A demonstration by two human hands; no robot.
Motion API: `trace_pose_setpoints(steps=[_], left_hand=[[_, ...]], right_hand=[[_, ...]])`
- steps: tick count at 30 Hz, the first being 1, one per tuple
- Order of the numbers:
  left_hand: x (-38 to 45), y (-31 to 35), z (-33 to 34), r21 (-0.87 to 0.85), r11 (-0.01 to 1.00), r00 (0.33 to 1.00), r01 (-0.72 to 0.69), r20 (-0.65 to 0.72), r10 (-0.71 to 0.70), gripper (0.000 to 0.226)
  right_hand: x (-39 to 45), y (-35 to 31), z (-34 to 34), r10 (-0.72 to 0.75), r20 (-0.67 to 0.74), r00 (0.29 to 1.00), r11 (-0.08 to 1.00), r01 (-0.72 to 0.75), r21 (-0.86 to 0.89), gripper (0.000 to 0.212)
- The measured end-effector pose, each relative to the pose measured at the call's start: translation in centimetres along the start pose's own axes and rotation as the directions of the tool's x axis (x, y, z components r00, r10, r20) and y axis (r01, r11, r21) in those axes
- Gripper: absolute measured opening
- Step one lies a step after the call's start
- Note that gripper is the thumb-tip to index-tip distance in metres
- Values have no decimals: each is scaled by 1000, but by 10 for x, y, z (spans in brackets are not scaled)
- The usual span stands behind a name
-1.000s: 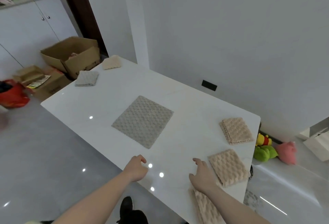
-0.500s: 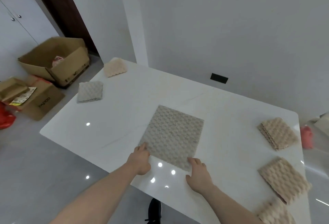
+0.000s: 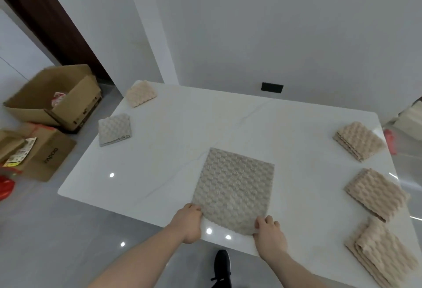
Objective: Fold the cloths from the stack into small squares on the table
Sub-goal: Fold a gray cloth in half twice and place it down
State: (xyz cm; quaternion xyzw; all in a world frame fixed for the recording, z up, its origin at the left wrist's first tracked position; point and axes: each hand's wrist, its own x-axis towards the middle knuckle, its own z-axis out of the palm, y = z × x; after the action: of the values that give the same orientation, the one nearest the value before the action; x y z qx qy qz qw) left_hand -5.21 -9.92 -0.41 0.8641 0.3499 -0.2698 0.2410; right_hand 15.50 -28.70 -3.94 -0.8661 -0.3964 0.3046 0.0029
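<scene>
I see the grey cloth lying flat on the white table, near its front edge. My left hand pinches the cloth's near left corner, and my right hand pinches the near right corner. Two folded cloths lie far left: a beige square and a grey square. Along the right edge sit two beige folded piles and the stack.
</scene>
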Motion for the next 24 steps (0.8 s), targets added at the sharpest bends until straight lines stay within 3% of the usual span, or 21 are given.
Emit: trace_pose_setpoints(steps=[8, 16, 24], left_hand=[[-49, -37, 9, 10, 996, 976, -94, -198, 94, 33], [-37, -88, -9, 104, 955, 942, -279, -164, 293, 51], [-7, -113, -7, 131, 938, 933, -320, -131, 336, 32]], right_hand=[[-44, -23, 22, 20, -156, 988, 999, -12, 52, 19], [-47, -70, 31, 96, -291, 952, 983, -45, 176, 13], [-26, -103, 42, 45, -240, 970, 963, 21, 268, 24]])
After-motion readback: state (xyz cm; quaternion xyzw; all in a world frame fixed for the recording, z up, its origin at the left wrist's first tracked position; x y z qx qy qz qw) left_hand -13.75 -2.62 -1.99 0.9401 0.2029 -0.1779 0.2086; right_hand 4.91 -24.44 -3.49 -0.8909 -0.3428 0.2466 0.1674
